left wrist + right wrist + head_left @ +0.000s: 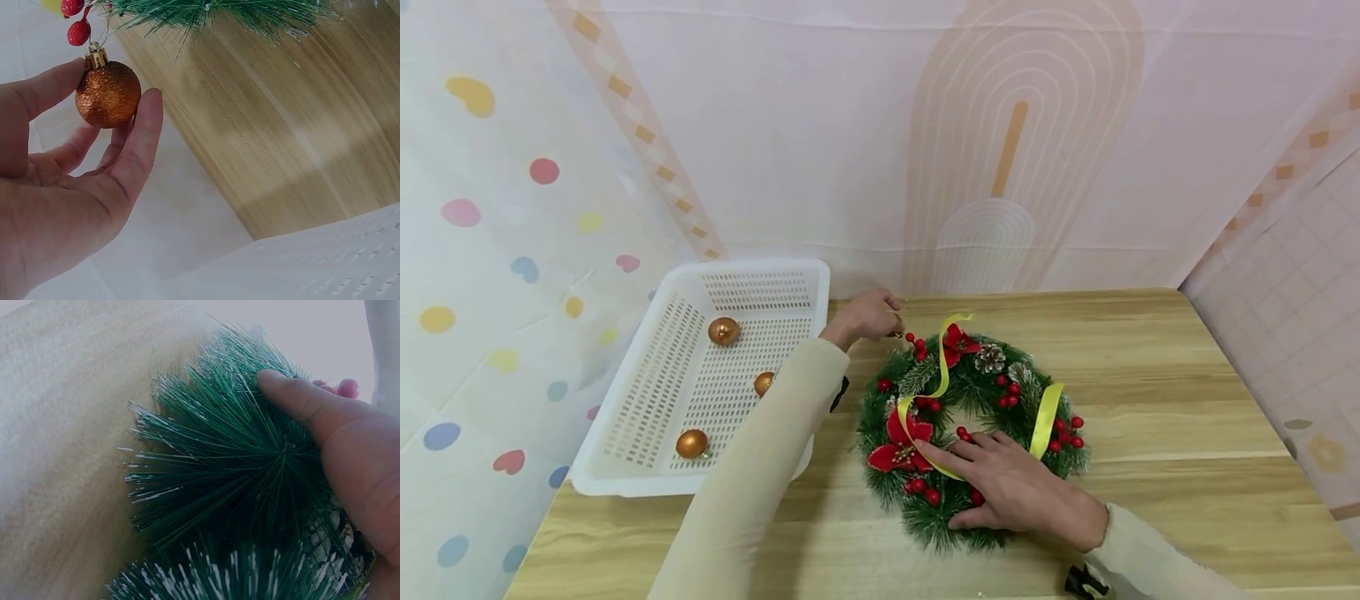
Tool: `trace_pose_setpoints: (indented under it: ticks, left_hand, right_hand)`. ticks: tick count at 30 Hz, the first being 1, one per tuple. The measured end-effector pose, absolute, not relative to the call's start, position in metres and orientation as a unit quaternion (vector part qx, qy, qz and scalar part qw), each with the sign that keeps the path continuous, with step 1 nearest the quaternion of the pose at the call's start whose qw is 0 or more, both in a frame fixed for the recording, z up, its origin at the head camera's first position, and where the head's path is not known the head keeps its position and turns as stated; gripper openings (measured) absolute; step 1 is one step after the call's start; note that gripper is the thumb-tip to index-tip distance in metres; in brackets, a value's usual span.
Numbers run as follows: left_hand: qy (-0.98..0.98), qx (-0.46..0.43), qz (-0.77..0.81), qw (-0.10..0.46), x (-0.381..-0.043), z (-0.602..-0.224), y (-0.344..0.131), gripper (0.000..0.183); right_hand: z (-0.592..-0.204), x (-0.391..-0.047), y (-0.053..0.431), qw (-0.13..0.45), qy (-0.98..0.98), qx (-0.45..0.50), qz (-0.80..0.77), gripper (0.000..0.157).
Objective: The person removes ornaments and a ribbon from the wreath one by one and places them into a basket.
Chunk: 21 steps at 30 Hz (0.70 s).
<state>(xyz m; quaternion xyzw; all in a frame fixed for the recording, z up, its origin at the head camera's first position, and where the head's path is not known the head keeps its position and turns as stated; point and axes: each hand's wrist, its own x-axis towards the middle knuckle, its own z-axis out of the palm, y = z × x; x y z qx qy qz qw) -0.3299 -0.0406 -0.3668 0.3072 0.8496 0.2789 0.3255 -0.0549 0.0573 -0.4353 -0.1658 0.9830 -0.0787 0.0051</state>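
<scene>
Between the thumb and fingertips of my left hand (871,315) I hold a glittery copper bauble (107,95) by its sides, gold cap upward. In the left wrist view its loop is close to red berries (79,32) at the wreath's far left edge; whether it is hooked on, I cannot tell. The green Christmas wreath (947,521) lies flat, with red poinsettias (901,446), berries, pinecones and a loose yellow ribbon (1045,425). My right hand (1011,479) rests on the wreath's near part, its fingers spread over the needles and thumb (294,394) extended.
To the left stands a white perforated basket (823,287) with copper baubles (724,332) in it, partly behind my left forearm. All of it is on a wooden table (1187,433) backed by a patterned cloth (820,150).
</scene>
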Motion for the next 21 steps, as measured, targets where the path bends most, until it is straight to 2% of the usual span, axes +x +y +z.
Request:
trace_pose_setpoints:
  ticks: [21]
  left_hand:
    - [0.872, 0.299, 0.272, 0.274, -0.3254, -0.3564, -0.0444, 0.030]
  right_hand:
    - [-0.4353, -0.0553, 0.0573, -0.001, 0.982, -0.171, -0.075, 0.094]
